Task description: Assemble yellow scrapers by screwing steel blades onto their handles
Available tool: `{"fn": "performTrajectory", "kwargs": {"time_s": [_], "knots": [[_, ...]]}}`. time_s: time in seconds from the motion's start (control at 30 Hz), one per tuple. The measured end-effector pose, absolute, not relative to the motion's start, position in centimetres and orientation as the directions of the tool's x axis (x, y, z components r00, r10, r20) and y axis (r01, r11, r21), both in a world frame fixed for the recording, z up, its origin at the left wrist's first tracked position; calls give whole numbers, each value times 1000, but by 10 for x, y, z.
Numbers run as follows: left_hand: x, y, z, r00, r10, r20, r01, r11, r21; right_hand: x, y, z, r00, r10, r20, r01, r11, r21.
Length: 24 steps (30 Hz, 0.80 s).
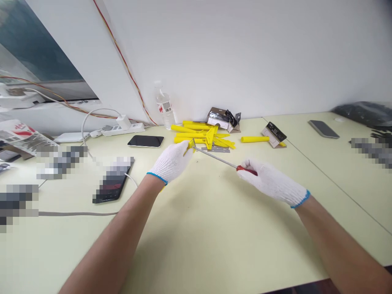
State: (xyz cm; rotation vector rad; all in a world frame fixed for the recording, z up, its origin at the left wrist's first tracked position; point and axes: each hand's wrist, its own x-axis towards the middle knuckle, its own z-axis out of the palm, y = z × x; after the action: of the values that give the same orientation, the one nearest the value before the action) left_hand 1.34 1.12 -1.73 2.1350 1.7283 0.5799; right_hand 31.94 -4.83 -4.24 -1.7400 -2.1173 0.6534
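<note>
Both my hands wear white knit gloves with blue cuffs. My left hand is closed around a yellow scraper, most of it hidden by the glove; a bit of yellow shows below the cuff. A screwdriver with a red handle is gripped in my right hand. Its long metal shaft points left, and the tip meets the scraper's head. Just beyond my left hand lies a pile of yellow scrapers, with flat grey blades beside it.
Behind the pile stand black-and-white packages and a clear water bottle. Another yellow scraper lies right, under a card package. Phones and a power strip with cables are left; a grey phone lies far right.
</note>
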Motion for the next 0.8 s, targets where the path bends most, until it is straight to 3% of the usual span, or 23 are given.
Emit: {"fn": "performTrajectory", "kwargs": {"time_s": [0.13,0.3,0.4,0.5,0.6,0.7,0.73,0.8], "knots": [[11,15,-24,201,965,168,865,-256,431,312,-47,-48,-125,989,79,859,147,-490],[13,18,-32,191,953,235,905,-263,334,303,-51,-44,-164,977,138,860,210,-465],[15,18,-34,198,952,234,909,-268,318,304,-53,-39,-157,985,-74,792,81,-605],[16,17,-33,211,946,246,909,-282,306,313,-51,-37,-271,862,-429,513,-247,-822],[15,15,-31,223,933,281,902,-307,305,321,-46,-41,-483,711,-511,218,-467,-857],[13,15,-28,204,944,259,910,-280,306,318,-44,-48,-368,805,-466,272,-387,-881],[12,15,-27,201,948,247,912,-273,307,314,-44,-49,-256,881,-398,369,-292,-883],[10,17,-26,194,954,231,915,-261,308,304,-47,-52,-84,988,-129,605,-52,-794]]}}
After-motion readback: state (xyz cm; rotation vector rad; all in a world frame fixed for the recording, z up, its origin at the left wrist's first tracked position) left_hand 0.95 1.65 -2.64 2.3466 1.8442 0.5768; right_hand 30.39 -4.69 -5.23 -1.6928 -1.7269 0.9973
